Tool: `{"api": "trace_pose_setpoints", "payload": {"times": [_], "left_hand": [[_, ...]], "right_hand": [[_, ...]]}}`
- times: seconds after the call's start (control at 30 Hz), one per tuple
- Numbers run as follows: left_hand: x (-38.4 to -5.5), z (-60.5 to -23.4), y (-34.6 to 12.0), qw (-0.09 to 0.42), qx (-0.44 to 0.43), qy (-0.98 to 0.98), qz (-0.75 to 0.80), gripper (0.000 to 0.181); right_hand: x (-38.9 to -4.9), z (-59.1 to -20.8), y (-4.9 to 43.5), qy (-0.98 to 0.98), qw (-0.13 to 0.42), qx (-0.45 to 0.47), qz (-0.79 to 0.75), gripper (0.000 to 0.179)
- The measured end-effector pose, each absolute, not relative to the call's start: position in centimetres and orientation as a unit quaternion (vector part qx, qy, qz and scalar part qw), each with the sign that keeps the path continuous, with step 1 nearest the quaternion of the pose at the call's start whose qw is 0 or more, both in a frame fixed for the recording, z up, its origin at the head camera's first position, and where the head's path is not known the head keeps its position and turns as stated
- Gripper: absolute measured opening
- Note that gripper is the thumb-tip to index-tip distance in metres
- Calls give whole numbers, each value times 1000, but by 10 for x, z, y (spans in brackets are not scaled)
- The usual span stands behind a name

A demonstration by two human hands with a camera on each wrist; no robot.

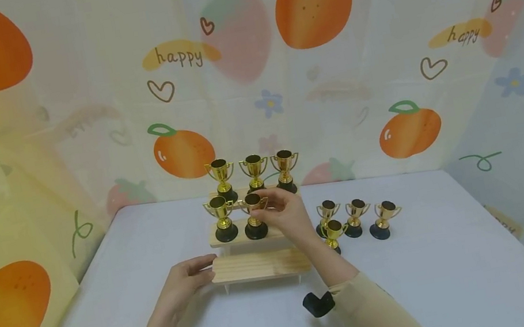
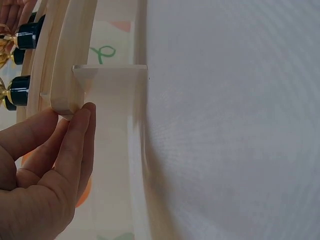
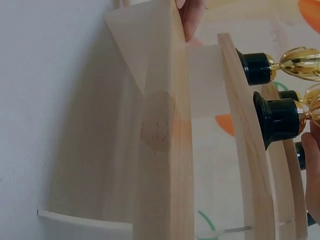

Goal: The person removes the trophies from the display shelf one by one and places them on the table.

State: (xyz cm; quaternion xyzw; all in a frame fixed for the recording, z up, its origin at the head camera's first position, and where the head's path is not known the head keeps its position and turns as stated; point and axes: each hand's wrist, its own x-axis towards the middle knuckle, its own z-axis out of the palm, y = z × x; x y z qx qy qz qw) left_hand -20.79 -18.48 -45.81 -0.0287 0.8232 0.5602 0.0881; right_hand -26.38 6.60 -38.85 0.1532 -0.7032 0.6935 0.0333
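So I'm watching the left hand (image 1: 184,282) over the feed, and it's pinching the left end of the bottom board (image 1: 258,262) on a stepped wooden stand (image 1: 262,273), thumb pressing one side and fingers (image 2: 70,147) curling against the other. Meanwhile the right hand (image 1: 286,215) is gripping a gold trophy (image 1: 255,218) up around the cup, with its fingers closing on it. That trophy is standing upright on the middle board (image 1: 242,239), and from what I'm seeing its black base is resting on the wood. A matching trophy (image 1: 222,217) is sitting just to its left. Three more trophies (image 1: 255,169) are lining up along the top board (image 1: 241,192). I'm also spotting four trophies (image 1: 353,219) standing on the white tabletop (image 1: 470,267), off to the right of the stand, with the right forearm (image 1: 329,262) passing just beside the nearest one. A fruit-print backdrop (image 1: 249,90) is hanging behind it all.
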Motion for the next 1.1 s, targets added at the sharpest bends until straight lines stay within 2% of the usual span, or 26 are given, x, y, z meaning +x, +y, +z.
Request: {"api": "trace_pose_setpoints", "payload": {"times": [0.37, 1.1], "left_hand": [[-205, -456, -186, 88, -20, 828, 554, 43], [-207, -455, -185, 93, -14, 814, 574, 44]], "right_hand": [[-261, -386, 76, -694, 60, 148, 702, 40], [-255, -384, 111, -689, 60, 133, 710, 41]]}}
